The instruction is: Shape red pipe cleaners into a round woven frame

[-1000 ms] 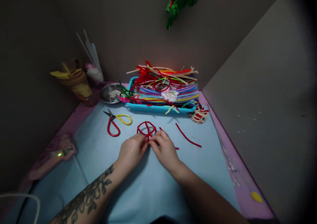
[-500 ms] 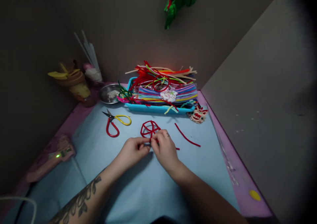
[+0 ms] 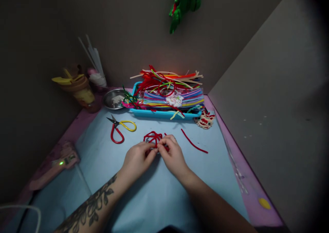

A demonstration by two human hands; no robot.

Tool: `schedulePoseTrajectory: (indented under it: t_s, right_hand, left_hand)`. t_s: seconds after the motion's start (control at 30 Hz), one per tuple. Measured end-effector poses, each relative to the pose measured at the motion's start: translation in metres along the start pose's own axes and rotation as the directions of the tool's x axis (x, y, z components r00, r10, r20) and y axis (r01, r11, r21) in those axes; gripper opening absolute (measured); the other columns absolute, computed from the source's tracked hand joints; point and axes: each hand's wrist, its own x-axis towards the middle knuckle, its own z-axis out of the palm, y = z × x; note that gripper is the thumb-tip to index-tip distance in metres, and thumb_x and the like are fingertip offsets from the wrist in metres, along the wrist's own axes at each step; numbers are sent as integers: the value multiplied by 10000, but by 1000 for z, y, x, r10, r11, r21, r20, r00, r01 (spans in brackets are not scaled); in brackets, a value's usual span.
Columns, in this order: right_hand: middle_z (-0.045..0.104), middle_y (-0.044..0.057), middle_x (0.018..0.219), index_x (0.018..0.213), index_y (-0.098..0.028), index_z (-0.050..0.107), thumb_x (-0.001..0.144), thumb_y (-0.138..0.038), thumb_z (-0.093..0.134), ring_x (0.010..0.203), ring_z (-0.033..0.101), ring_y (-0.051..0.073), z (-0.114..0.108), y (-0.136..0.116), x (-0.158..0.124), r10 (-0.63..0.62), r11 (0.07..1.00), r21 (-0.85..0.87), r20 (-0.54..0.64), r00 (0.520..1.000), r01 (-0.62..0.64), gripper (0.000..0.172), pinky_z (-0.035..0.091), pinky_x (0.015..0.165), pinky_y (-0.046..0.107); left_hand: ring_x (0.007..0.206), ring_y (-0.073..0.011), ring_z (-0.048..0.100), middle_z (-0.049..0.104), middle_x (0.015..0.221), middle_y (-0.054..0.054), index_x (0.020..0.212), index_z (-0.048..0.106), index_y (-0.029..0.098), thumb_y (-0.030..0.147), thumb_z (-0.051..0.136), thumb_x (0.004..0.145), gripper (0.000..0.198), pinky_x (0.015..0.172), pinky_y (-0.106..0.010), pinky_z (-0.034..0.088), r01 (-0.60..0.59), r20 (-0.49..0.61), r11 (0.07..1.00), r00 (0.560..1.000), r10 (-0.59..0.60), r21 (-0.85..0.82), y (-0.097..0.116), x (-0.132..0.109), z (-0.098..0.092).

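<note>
A red pipe-cleaner frame [image 3: 153, 137], a ring with cross spokes, is tilted up off the blue table mat [image 3: 144, 195] between both hands. My left hand [image 3: 137, 159] pinches its near left side with closed fingers. My right hand [image 3: 172, 154] pinches its near right side, fingers also closed. A loose red pipe-cleaner piece [image 3: 194, 142] lies on the mat just right of my right hand.
Red-and-yellow scissors [image 3: 120, 129] lie left of the frame. A blue tray [image 3: 164, 113] piled with coloured pipe cleaners stands behind, with a metal dish [image 3: 114, 98], a yellow cup [image 3: 77, 89], a small red-white figure [image 3: 205, 119] and a pink device [image 3: 58, 164] around. Walls close in.
The red frame has gone from lying open and flat to tilted and foreshortened, turned between my fingers. Both hands stayed close together at its near edge.
</note>
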Motion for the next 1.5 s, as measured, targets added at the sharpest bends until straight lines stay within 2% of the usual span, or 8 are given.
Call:
schedulePoseTrajectory:
  t_s: [0.17, 0.3, 0.43, 0.6, 0.93, 1.13, 1.3, 1.5]
  right_hand:
    - [543, 32, 889, 767, -211, 599, 851, -176, 544, 852, 568, 171, 0, 3, 0, 11, 997, 72, 32, 999, -13, 107, 467, 747, 283]
    - [550, 49, 968, 764, -210, 608, 835, -211, 580, 880, 572, 174, 1, 4, 0, 34, 993, 113, 57, 998, -40, 76, 477, 744, 286]
    - [554, 52, 977, 733, -206, 594, 760, -238, 676, 927, 571, 197, 3, 3, -1, 50, 994, 93, 43, 998, -54, 92, 482, 803, 314]
    - [557, 56, 987, 724, -208, 574, 773, -230, 658, 992, 573, 211, 4, 3, -1, 46, 997, 56, 53, 998, -49, 99, 481, 843, 326]
    - [566, 93, 1062, 829, -212, 584, 851, -230, 592, 1044, 573, 240, 1, 6, -4, -143, 979, -140, 61, 988, 150, 29, 488, 889, 394]
    - [587, 100, 1039, 878, -209, 583, 876, -213, 546, 1039, 568, 242, 2, 7, -4, -244, 941, -232, 40, 969, 247, 38, 494, 898, 399]
    - [586, 103, 1042, 870, -207, 590, 881, -187, 514, 1032, 570, 242, 2, 7, -3, -218, 942, -251, 52, 975, 224, 79, 489, 902, 407]
    - [573, 86, 1030, 834, -209, 585, 876, -194, 518, 1013, 579, 225, 2, 8, -2, -99, 987, -121, 73, 992, 108, 80, 492, 881, 376]
  left_hand:
    - [756, -170, 614, 702, 826, -41, 896, 717, 189, 248, 522, 880, 205, 682, -266, 421, -4, -17, 1000, 1000, 3, -14, 0, 0, 2]
    - [701, -161, 595, 670, 767, -33, 837, 691, 177, 239, 517, 881, 190, 638, -260, 408, -15, -26, 997, 1000, 17, 70, 2, -2, 1]
    - [710, -168, 611, 672, 786, -42, 869, 690, 178, 251, 526, 889, 181, 638, -259, 420, -65, -40, 983, 997, 73, 170, 0, -4, 3]
    - [718, -173, 633, 674, 773, -51, 859, 691, 172, 268, 529, 904, 194, 643, -256, 444, -151, -58, 959, 984, 169, 239, -7, -6, 7]
    - [691, -182, 651, 690, 761, -41, 850, 689, 178, 223, 557, 887, 145, 614, -263, 459, -222, -120, 888, 949, 292, 401, -12, -4, 9]
    - [682, -184, 650, 685, 748, -41, 843, 693, 175, 211, 552, 887, 152, 610, -271, 464, -218, -145, 880, 942, 303, 422, -10, -3, 8]
    - [684, -180, 655, 693, 750, -41, 826, 696, 186, 229, 527, 902, 190, 616, -270, 463, -207, -143, 873, 944, 296, 441, -9, -3, 9]
    - [688, -177, 658, 694, 753, -42, 840, 702, 188, 240, 505, 912, 216, 616, -267, 462, -203, -142, 874, 946, 291, 441, -10, -3, 8]
